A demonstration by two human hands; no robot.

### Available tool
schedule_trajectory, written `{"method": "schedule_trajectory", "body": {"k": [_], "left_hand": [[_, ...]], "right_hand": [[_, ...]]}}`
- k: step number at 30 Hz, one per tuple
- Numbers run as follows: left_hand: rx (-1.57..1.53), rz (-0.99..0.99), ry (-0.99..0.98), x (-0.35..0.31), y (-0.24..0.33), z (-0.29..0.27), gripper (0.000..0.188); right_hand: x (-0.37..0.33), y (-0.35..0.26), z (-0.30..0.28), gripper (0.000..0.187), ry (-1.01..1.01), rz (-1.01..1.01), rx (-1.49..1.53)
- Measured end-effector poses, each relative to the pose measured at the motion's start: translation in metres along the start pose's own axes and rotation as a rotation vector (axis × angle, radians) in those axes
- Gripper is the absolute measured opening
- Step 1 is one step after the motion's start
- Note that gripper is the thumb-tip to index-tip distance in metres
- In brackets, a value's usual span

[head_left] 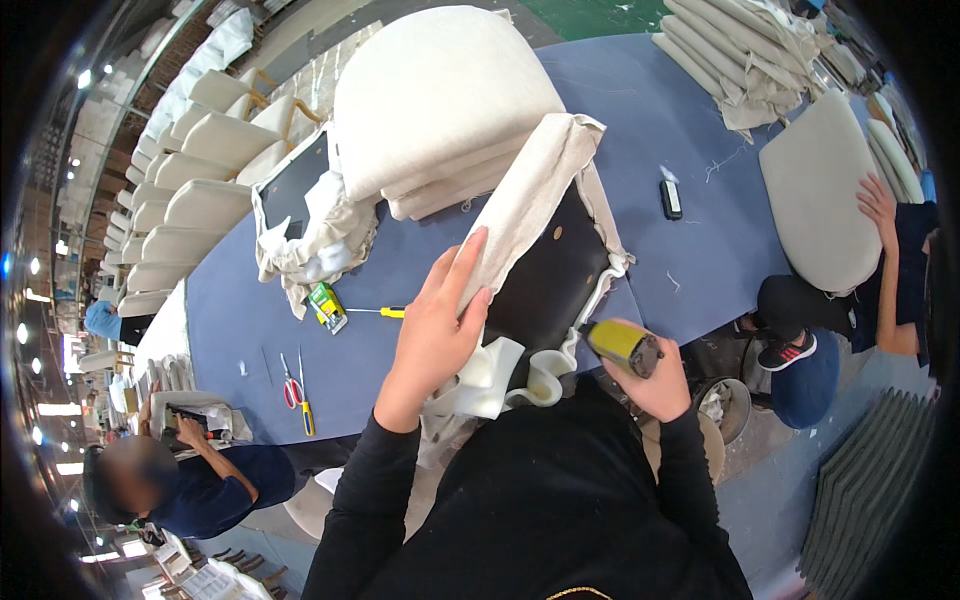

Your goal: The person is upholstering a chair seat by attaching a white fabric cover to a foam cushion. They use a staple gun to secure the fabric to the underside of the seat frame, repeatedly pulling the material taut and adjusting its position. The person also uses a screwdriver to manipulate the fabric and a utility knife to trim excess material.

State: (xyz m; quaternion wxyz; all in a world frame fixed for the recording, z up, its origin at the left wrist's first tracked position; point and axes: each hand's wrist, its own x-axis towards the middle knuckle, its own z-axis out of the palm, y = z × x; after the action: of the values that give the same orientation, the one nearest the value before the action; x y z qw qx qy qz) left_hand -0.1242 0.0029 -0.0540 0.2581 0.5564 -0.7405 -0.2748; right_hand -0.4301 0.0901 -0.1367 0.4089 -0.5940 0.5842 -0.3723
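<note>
In front of me lies an upholstered chair panel with its black underside (545, 275) up. Beige fabric (525, 205) is folded over its left edge, and my left hand (435, 325) grips that fold, thumb and fingers on either side. My right hand (660, 385) is wrapped round a yellow and black staple gun (622, 343), whose nose points at the panel's right edge. Whether it touches is not clear. White foam strip (490, 380) curls loose along the near edge.
Padded cream panels (440, 90) are stacked behind. Scissors (292, 392), a yellow-handled screwdriver (306, 415), a green and yellow box (327, 308) and a black cutter (670, 200) lie on the blue table (240, 330). Co-workers work at left and right; one hand (878, 210) touches a beige panel (820, 195).
</note>
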Motion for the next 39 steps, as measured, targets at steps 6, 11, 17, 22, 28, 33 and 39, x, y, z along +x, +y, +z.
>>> {"method": "schedule_trajectory", "body": {"k": [6,11,17,22,28,33,39], "left_hand": [[0.092,-0.014,-0.002,-0.010,0.025,0.010,0.073],[0.120,-0.018,0.015,-0.018,0.034,0.017,0.074],[0.140,-0.020,0.028,-0.021,0.040,0.021,0.075],[0.142,-0.011,0.037,-0.023,0.044,0.019,0.075],[0.175,0.055,0.051,-0.023,0.043,0.025,0.075],[0.186,0.048,0.054,-0.030,0.054,0.029,0.087],[0.237,0.092,-0.060,-0.030,0.070,0.025,0.074]], "right_hand": [[0.031,-0.072,0.013,0.060,-0.043,-0.327,0.149],[0.038,-0.072,0.018,0.065,-0.083,-0.374,0.218],[0.037,-0.064,0.017,0.070,-0.082,-0.411,0.270],[0.035,-0.064,0.015,0.072,-0.113,-0.417,0.241],[0.032,-0.060,0.005,0.067,-0.106,-0.432,0.305],[0.033,-0.052,-0.008,0.048,-0.124,-0.309,0.537],[0.023,-0.075,-0.043,0.032,-0.309,-0.066,1.065]]}}
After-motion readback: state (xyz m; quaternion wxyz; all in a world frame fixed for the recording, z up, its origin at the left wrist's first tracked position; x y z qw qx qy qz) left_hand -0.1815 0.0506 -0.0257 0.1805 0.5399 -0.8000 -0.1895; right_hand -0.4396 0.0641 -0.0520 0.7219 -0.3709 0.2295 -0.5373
